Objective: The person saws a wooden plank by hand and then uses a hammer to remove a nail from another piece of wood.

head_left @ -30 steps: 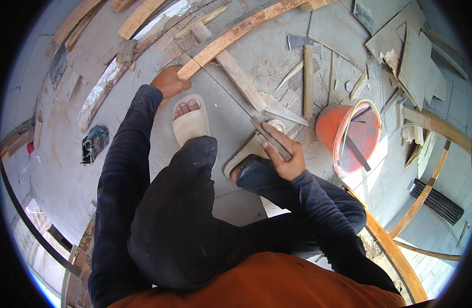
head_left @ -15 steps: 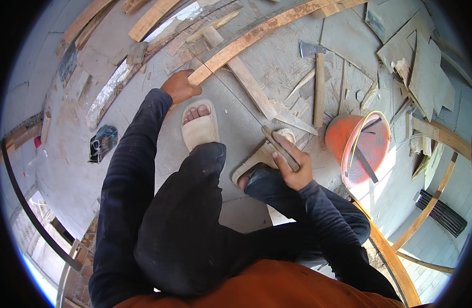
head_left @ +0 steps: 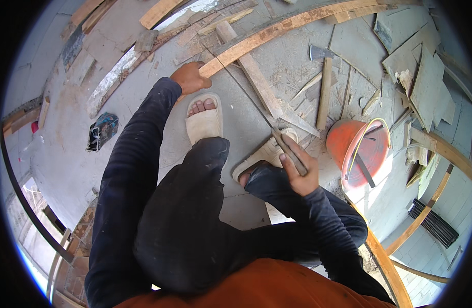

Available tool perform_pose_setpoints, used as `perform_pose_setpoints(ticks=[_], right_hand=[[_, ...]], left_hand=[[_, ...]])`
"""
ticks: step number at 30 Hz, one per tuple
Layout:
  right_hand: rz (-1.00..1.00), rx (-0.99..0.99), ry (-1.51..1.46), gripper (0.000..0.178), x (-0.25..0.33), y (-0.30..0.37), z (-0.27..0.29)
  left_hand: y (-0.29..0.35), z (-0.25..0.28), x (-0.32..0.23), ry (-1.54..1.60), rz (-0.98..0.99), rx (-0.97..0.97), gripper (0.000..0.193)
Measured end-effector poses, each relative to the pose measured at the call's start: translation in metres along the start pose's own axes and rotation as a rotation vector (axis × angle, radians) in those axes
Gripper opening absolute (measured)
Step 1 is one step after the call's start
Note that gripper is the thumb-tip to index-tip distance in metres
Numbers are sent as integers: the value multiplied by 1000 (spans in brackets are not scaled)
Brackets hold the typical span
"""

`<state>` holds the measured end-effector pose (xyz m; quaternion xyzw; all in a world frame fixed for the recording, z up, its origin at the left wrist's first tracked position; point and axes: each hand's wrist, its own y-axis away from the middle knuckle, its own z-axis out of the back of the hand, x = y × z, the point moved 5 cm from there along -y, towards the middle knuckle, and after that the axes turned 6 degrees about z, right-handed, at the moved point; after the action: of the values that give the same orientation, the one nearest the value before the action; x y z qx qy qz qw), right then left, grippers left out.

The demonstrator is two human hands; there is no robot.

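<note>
Head: plank [head_left: 269, 34] slants from left hand [head_left: 191, 78] to upper right.

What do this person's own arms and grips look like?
Left: long, creased, dark navy fabric left sleeve, running to the wrist. Right: long, creased, dark navy fabric right sleeve, same style. The bare human left grip and bare human right grip show no gloves. No cables or printed markings visible on either sleeve.

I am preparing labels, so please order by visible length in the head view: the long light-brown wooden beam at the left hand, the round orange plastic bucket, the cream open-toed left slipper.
1. Long light-brown wooden beam
2. Round orange plastic bucket
3. Cream open-toed left slipper
</note>
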<state>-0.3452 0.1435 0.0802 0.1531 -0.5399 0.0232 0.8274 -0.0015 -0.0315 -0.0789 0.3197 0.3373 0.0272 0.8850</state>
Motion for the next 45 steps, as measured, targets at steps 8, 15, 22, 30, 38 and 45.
perform_pose_setpoints(ticks=[8,15,22,30,38,45], right_hand=[[30,-36,-51,46,-12,-98,-56],[-32,-14,17,43,7,45,8],[3,-39,-1,45,-40,-73,-59],[-26,1,64,41,-14,65,24],[173,-90,-53,43,-37,-102,-74],[-25,11,7,44,-27,47,6]], left_hand=[[-5,-1,-24,-27,-15,83,52],[9,6,-7,1,57,31,50],[4,6,-39,-18,42,157,48],[13,4,-10,-8,52,10,57],[-3,8,-24,-28,27,103,66],[17,6,-10,5,68,30,53]])
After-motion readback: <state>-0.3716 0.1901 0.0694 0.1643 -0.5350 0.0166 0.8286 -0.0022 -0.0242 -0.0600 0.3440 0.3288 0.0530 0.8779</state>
